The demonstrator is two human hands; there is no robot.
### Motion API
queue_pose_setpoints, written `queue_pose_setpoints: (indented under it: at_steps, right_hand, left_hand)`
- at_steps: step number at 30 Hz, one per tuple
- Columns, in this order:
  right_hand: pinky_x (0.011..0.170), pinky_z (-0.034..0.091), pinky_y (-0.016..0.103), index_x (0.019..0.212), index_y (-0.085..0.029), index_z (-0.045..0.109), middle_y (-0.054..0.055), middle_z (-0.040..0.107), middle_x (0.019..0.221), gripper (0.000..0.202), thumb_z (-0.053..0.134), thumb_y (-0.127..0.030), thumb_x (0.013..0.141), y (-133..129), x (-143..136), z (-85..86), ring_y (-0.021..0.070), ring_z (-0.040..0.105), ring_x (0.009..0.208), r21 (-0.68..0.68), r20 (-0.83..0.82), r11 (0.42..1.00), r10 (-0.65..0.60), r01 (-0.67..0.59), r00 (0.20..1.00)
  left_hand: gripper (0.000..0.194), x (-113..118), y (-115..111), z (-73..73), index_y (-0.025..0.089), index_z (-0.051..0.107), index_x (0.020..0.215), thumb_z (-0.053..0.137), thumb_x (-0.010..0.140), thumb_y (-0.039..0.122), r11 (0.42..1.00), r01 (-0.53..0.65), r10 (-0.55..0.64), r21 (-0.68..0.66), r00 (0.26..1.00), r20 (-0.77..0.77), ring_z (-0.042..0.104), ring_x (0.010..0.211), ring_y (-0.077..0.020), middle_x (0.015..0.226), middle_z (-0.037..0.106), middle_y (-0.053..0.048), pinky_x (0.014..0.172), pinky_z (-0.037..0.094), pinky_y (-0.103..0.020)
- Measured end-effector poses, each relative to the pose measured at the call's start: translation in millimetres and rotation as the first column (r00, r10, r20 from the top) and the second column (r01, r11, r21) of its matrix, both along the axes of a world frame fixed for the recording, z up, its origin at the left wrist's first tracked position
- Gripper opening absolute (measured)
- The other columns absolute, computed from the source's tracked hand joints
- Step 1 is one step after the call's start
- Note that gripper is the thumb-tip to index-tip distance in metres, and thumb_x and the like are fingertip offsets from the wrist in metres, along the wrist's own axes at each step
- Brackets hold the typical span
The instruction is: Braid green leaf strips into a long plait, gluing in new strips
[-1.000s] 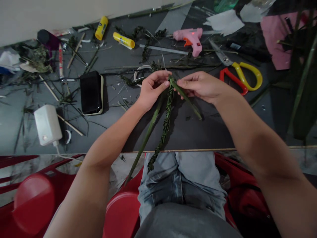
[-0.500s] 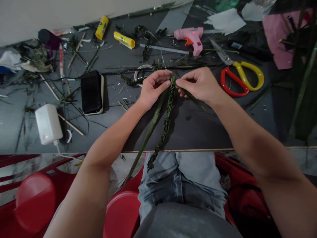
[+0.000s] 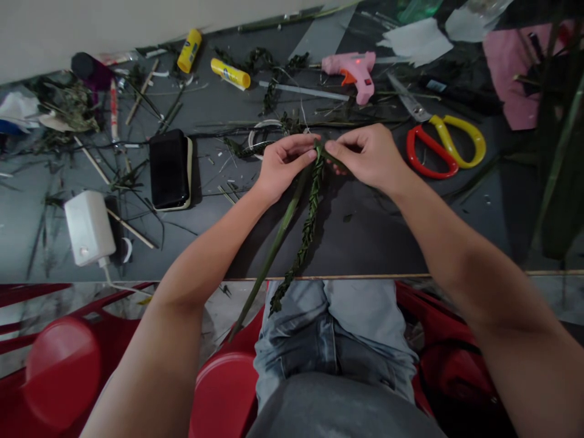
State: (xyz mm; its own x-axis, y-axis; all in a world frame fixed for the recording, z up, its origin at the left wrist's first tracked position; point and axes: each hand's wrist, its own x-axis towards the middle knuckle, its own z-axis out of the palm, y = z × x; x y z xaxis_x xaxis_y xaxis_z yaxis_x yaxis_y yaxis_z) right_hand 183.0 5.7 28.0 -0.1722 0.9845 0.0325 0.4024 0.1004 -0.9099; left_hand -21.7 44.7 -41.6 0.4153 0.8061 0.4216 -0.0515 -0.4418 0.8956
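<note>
A braid of dark green leaf strips [image 3: 310, 219] hangs from between my hands, over the table edge toward my lap. My left hand [image 3: 287, 161] pinches its top end between thumb and fingers. Beside the braid, a long loose leaf strip [image 3: 278, 246] trails down to the left from the same spot. My right hand [image 3: 365, 152] is closed on another leaf strip [image 3: 334, 162] at the braid's top, just right of my left thumb. Its far end is mostly hidden under that hand.
Scissors [image 3: 440, 137] with red and yellow handles lie right of my hands. Behind are a pink glue gun [image 3: 353, 70] and yellow glue sticks [image 3: 230, 74]. Left lie a black phone [image 3: 168, 170], a white adapter [image 3: 90, 228] and plant scraps. Red stools [image 3: 223, 395] stand below the table edge.
The strip in my right hand, which stuck out below that hand, is now folded in closer to the braid's top. Both hands stay nearly in place.
</note>
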Motion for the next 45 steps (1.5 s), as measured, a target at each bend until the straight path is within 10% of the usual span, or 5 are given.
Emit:
queue_pose_setpoints:
  at_steps: [20, 45]
  right_hand:
    - [0.065, 0.043, 0.031, 0.068, -0.019, 0.067, 0.002, 0.062, 0.063, 0.030, 0.067, -0.035, 0.093, 1, 2, 1.5, 0.0173, 0.059, 0.069, 0.051, 0.235, 0.990, 0.115, -0.131, 0.965]
    - [0.053, 0.051, 0.027, 0.075, -0.020, 0.074, 0.002, 0.067, 0.065, 0.018, 0.079, -0.035, 0.082, 0, -12, -11.6, 0.0129, 0.059, 0.054, 0.007, -0.099, 0.999, -0.047, 0.048, 0.994]
  left_hand:
    - [0.043, 1, -7, 4.9, 0.030, 0.072, 0.119, 0.066, 0.090, 0.060, 0.996, -0.086, 0.091, 0.039, 0.985, -0.148, 0.075, 0.113, -0.0254, 0.119, 0.077, -0.002, 0.097, 0.064, -0.046]
    - [0.020, 8, 3, -0.2, 0.024, 0.073, 0.101, 0.078, 0.084, 0.033, 0.952, -0.170, 0.177, -0.254, 0.984, 0.004, 0.077, 0.096, -0.0193, 0.097, 0.079, 0.000, 0.083, 0.065, -0.035]
